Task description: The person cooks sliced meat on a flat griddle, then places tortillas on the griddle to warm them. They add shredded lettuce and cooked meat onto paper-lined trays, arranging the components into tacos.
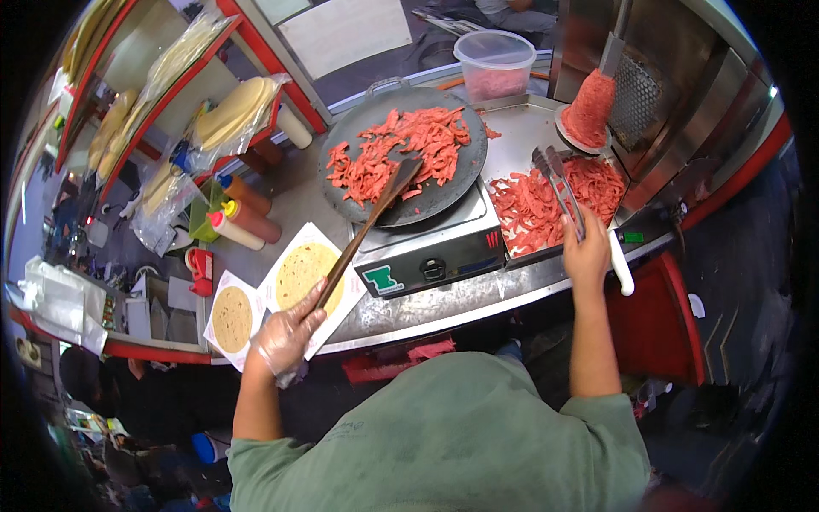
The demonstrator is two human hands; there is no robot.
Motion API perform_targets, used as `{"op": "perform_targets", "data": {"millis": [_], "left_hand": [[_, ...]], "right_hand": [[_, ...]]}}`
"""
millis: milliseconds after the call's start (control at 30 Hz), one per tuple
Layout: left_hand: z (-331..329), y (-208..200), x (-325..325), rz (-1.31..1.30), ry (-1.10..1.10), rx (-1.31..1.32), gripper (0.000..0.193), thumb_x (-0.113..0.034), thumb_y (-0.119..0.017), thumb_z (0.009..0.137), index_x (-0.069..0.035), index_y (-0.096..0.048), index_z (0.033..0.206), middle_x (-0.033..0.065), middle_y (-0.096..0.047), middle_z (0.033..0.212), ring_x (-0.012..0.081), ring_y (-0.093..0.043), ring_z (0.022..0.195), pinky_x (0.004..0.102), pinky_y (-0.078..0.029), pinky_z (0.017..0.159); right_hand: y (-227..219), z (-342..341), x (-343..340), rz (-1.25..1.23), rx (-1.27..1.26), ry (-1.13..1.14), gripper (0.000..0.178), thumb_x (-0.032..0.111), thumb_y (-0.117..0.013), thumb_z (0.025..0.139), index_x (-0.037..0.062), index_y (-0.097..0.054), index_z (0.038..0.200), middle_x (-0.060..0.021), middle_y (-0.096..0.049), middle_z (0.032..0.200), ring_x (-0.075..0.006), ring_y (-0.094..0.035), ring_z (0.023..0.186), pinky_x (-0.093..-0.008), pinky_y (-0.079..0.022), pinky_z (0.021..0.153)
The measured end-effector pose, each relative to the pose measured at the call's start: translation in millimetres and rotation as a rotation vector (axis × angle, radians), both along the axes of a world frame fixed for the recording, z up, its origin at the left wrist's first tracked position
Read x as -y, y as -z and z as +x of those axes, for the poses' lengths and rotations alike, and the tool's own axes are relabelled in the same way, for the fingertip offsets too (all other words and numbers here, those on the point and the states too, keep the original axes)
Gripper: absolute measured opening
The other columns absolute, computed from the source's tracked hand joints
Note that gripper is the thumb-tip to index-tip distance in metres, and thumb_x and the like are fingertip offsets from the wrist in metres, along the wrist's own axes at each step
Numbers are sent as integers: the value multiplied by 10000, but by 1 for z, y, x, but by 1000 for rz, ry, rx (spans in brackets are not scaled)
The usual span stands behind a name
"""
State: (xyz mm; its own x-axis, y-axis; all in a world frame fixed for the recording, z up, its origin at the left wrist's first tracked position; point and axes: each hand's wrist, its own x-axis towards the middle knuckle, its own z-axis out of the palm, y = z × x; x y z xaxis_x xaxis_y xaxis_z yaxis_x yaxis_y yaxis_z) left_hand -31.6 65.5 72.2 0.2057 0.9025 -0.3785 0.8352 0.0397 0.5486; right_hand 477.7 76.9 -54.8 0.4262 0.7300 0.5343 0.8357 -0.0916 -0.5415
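Observation:
My left hand [286,339], in a clear plastic glove, is closed around the handle of a wooden spatula [357,240]. The spatula's blade rests over the red meat strips [426,141] on a round black griddle pan [472,166]. In my right hand [587,254] are metal tongs [560,183], their tips over the shaved meat [522,207] in the steel tray. A white-handled knife [620,266] lies beside that hand, its blade not visible. Two flatbreads, one larger [305,275] and one smaller [232,318], lie on paper sheets near my left hand.
A cone of meat [590,109] stands on a vertical spit at the far right, before a grill. Behind the tray sits a clear plastic tub [495,61]. Sauce bottles [249,220] stand left of the burner [431,256]; bagged flatbreads [230,113] fill the shelves.

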Motion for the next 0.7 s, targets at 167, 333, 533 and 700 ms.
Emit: {"op": "perform_targets", "data": {"millis": [167,333,533,700], "left_hand": [[24,-6,-29,-14,-143,305,574,-399,-535,1092,-205,-436,1623,71,-589,846,179,-529,719,332,-481,700],[33,29,-65,322,46,-115,587,-410,-489,1092,-230,-381,1640,252,-705,1161,395,-682,1011,432,-525,937],[30,-16,-57,152,62,-280,591,-422,-502,1079,-267,-382,1637,278,-645,1364,444,-663,1193,446,-503,1041],[-4,-2,-68,73,-53,50,578,-433,-538,1079,-288,-414,1625,199,-700,938,247,-648,779,366,-536,810]], "right_hand": [[-13,25,-22,-240,461,136,448,350,-794,888,93,-709,1246,-127,-665,1143,-325,-585,1136,-478,-423,984],[3,-61,-27,147,-33,-415,369,270,-806,886,51,-696,1161,-138,-672,1084,-337,-623,1041,-464,-478,928],[51,-168,5,213,-187,-891,409,104,-870,821,23,-684,1176,-134,-653,1049,-287,-643,889,-376,-553,800],[82,-190,-3,203,-409,-743,366,-43,-824,815,16,-682,1147,-138,-635,1007,-260,-619,803,-354,-536,708]]}}
